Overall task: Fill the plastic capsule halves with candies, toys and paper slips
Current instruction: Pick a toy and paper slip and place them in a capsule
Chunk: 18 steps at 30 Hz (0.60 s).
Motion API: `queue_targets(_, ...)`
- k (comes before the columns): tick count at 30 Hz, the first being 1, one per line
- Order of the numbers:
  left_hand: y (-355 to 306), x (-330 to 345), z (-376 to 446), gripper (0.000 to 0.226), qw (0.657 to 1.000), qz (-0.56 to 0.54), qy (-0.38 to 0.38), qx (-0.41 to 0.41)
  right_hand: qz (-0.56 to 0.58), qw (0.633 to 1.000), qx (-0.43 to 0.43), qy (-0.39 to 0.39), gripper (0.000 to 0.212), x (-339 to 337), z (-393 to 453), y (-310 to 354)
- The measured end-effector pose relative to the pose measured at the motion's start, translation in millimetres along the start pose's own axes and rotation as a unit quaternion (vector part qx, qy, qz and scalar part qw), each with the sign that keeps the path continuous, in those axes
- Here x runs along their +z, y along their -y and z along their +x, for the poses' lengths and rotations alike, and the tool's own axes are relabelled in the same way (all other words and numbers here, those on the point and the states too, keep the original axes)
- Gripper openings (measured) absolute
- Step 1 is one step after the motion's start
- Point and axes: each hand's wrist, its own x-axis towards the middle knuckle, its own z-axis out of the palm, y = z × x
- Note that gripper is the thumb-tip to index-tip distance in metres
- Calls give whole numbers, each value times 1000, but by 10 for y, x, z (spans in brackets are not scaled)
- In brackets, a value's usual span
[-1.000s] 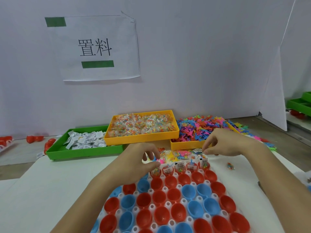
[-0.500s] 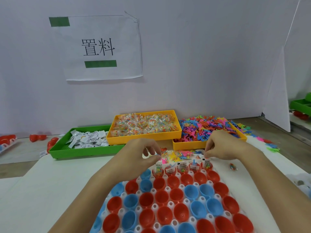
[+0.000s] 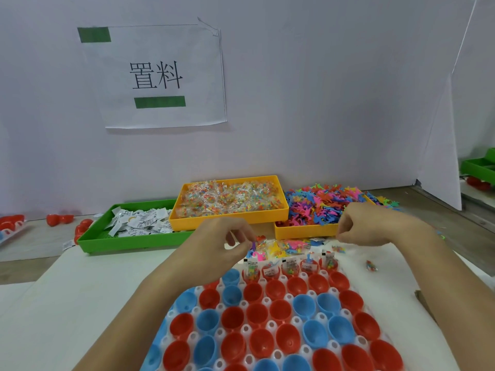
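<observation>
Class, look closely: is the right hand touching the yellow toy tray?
Cannot tell: in the head view the right hand overlaps the toy tray front, hiding any contact or gap.

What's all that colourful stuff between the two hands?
In the head view, between the left hand and the right hand lies a small pile of colourful toys and candy packets on the white table, just behind the filled capsule halves.

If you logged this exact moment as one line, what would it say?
stage: filling far row | left hand: pinches purple toy | right hand: fingers curled, contents unclear | capsule halves: far row filled, rest empty
</observation>
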Motion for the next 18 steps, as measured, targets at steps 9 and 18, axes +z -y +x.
queue_targets(9,-28,-7,8,15,1000,8,4,-2,95,988,-120,-24,31,229,17,506)
queue_targets(18,-46,-12,6,22,1000,9,0,2,86,992,-90,-5,53,325,67,535)
